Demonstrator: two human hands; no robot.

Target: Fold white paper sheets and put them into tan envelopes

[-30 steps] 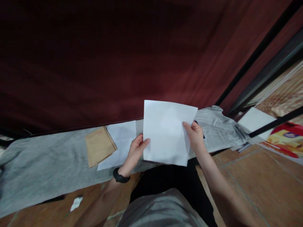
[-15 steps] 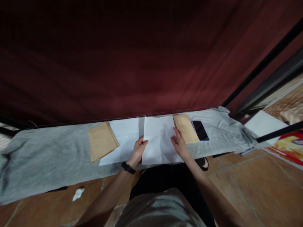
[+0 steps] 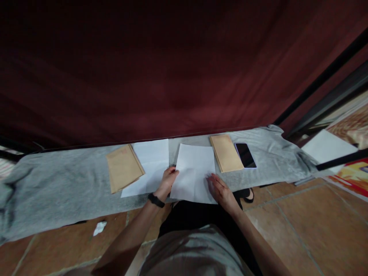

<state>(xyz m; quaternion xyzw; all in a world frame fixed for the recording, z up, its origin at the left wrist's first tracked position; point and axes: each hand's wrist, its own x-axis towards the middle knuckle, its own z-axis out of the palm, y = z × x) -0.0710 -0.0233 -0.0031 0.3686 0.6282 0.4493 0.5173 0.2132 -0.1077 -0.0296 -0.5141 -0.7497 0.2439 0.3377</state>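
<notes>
A sheet of white paper (image 3: 193, 174) is slightly tilted in front of me, its lower edge reaching over the front of the grey cloth. My left hand (image 3: 168, 179) pinches its left edge, thumb on top; a black band circles that wrist. At the right edge, my right hand (image 3: 223, 193) rests with fingers stretched out and fingertips against the sheet. To the left lies more white paper (image 3: 153, 159), partly covered by brown envelopes (image 3: 123, 168). A further stack of brown envelopes (image 3: 227, 153) lies beyond my right hand.
Grey cloth (image 3: 71, 176) covers the narrow surface. A phone (image 3: 245, 155) lies right of the envelopes. Behind stands a dark red curtain-like backdrop (image 3: 172, 84). Black bars (image 3: 322, 80) and a red-yellow package (image 3: 353, 176) are at right. A white scrap (image 3: 99, 228) is on the tiled floor.
The sheet has shifted a little toward me and turned slightly. My right hand has moved down along its right edge, off the right envelopes. My left hand keeps its pinch.
</notes>
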